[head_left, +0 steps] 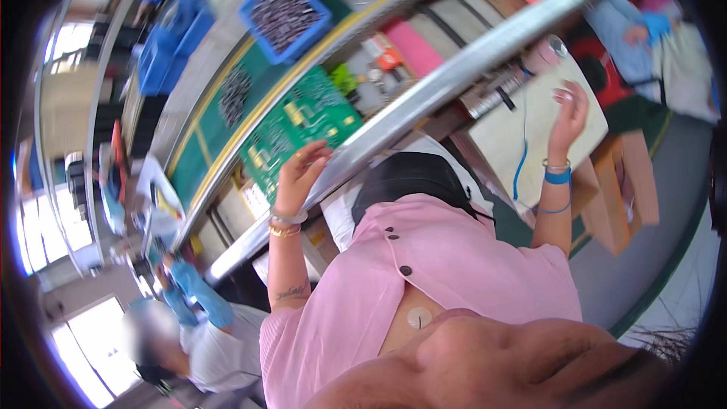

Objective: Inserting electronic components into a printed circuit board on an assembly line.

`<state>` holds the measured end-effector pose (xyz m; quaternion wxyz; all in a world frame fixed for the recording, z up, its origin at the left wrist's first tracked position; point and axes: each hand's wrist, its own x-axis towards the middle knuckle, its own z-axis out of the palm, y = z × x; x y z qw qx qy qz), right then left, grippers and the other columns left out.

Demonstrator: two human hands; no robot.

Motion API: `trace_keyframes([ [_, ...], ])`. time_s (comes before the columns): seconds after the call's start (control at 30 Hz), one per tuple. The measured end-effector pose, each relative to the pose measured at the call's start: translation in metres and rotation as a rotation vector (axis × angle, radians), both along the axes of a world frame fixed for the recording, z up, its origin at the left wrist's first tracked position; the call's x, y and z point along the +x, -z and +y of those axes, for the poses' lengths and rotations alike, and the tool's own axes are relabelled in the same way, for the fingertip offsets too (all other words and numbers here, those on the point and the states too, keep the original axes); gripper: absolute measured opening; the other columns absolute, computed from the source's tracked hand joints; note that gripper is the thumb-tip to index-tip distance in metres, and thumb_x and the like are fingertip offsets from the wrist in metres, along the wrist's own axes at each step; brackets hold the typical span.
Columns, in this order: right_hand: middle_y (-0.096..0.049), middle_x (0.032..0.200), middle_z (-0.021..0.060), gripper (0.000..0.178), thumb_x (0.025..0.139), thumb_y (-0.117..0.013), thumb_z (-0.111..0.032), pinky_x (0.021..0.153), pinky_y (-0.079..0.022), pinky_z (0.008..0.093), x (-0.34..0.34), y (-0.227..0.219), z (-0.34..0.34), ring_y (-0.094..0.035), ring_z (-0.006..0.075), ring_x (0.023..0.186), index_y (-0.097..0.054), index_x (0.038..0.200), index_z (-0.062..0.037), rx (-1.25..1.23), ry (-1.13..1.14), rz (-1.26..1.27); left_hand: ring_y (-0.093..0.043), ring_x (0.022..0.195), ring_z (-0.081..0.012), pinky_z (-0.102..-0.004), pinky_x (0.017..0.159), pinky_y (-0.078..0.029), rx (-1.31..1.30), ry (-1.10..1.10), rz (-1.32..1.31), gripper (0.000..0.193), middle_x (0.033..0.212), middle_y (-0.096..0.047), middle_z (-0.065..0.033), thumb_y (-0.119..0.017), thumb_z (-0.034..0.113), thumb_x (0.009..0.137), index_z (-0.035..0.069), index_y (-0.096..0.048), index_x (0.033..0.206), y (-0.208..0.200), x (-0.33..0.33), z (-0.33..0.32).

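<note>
My left hand (301, 176) hovers at the near edge of a large green circuit board (326, 123), its fingers loosely bent and apart with nothing visible in them. Gold and pale bracelets circle that wrist. Off to the right, my right hand (569, 115) is raised over a cream-coloured flat panel (496, 140), fingers half curled and apparently holding nothing. A blue wrist strap (558, 177) with a thin cord is on my right wrist. A blue cable (520, 170) hangs across the panel.
A metal rail (405, 125) runs diagonally along the bench front. Beyond the board are a dark parts pile (236, 95) and a blue bin (312, 40) of small dark parts. A cardboard box (642, 182) stands right. Co-workers (223, 348) are at left and far right.
</note>
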<state>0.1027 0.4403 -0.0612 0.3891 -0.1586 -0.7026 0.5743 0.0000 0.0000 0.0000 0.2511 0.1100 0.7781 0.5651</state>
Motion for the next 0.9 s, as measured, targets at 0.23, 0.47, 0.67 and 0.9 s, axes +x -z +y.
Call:
trace_keyframes([
  [0.23, -0.061, 0.084, 0.0104, 0.053, 0.096, -0.04, -0.034, 0.052, -0.046, 0.022, -0.232, -0.05, -0.167, -0.057, 0.0106, 0.059, -0.021, 0.139, -0.0103, -0.097, -0.851, -0.464, -0.06, 0.092, -0.0126, -0.0242, 0.076, -0.049, -0.023, -0.301, 0.175, 0.029, 0.101, -0.064, -0.0079, -0.062, 0.006, 0.083, 0.001, -0.059, 0.111, 0.006, -0.045, -0.067],
  [0.47, -0.063, 0.075, 0.0096, 0.042, 0.094, -0.045, -0.026, 0.049, -0.05, 0.0235, -0.327, -0.036, -0.19, -0.057, 0.0113, 0.054, -0.038, 0.131, -0.0081, -0.201, -0.812, -0.526, -0.063, 0.072, -0.0192, -0.0283, 0.065, -0.049, -0.416, -0.549, 0.691, 0.016, 0.085, -0.063, -0.008, -0.067, 0.008, 0.076, 0.005, -0.065, 0.092, 0.015, -0.106, -0.127],
  [0.67, -0.063, 0.073, 0.0081, 0.037, 0.093, -0.048, -0.026, 0.055, -0.05, 0.0259, -0.324, -0.092, -0.216, -0.062, 0.0136, 0.065, -0.047, 0.124, -0.0061, 0.568, -0.442, -0.806, -0.057, 0.079, -0.0248, -0.034, 0.069, -0.047, -0.541, -0.451, 0.879, 0.015, 0.085, -0.059, -0.0071, -0.068, 0.01, 0.073, 0.007, -0.066, 0.087, 0.035, -0.155, -0.141],
  [0.9, -0.058, 0.084, 0.0053, 0.011, 0.079, -0.06, -0.019, 0.072, -0.046, 0.0366, -0.304, -0.069, -0.345, -0.057, 0.0252, 0.085, -0.061, 0.085, -0.0092, 0.788, -1.118, -0.097, -0.054, 0.082, -0.0272, -0.0357, 0.074, -0.044, -0.583, -0.42, 0.906, 0.009, 0.082, -0.057, -0.007, -0.068, 0.012, 0.071, 0.007, -0.066, 0.078, 0.038, -0.17, -0.136],
])
